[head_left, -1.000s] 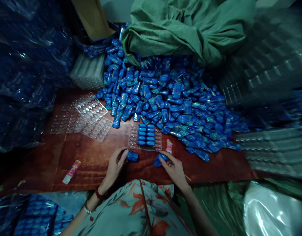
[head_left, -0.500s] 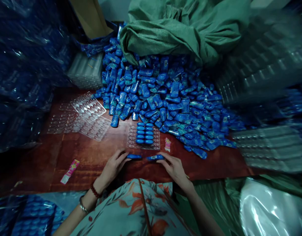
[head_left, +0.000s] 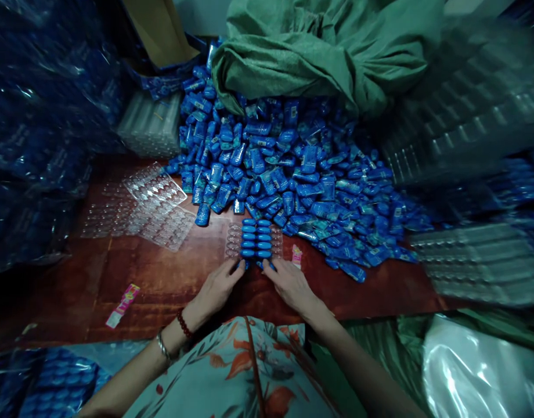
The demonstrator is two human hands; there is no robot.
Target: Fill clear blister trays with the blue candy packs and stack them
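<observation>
A clear plastic tray (head_left: 277, 239) lies on the table in front of me, its middle filled with two columns of blue packets (head_left: 262, 237). At the tray's near edge, my left hand (head_left: 219, 284) pinches a small blue packet (head_left: 246, 265), mostly hidden by the fingers. Opposite it, my right hand (head_left: 289, 283) grips another blue packet (head_left: 260, 265), also largely covered. Beyond the tray spreads a big heap of blue packets (head_left: 267, 168).
Overlapping clear trays (head_left: 162, 217) lie left on the red-brown table (head_left: 162, 290). Pink wrappers (head_left: 123, 305) rest at left and beside the tray. Green cloth (head_left: 319, 64) covers the heap's back. Stacked clear trays (head_left: 480, 261) stand right, wrapped blue packs (head_left: 36, 139) left.
Both hands have moved forward and inward with their blue packets, from the table's near side to the near edge of the tray.
</observation>
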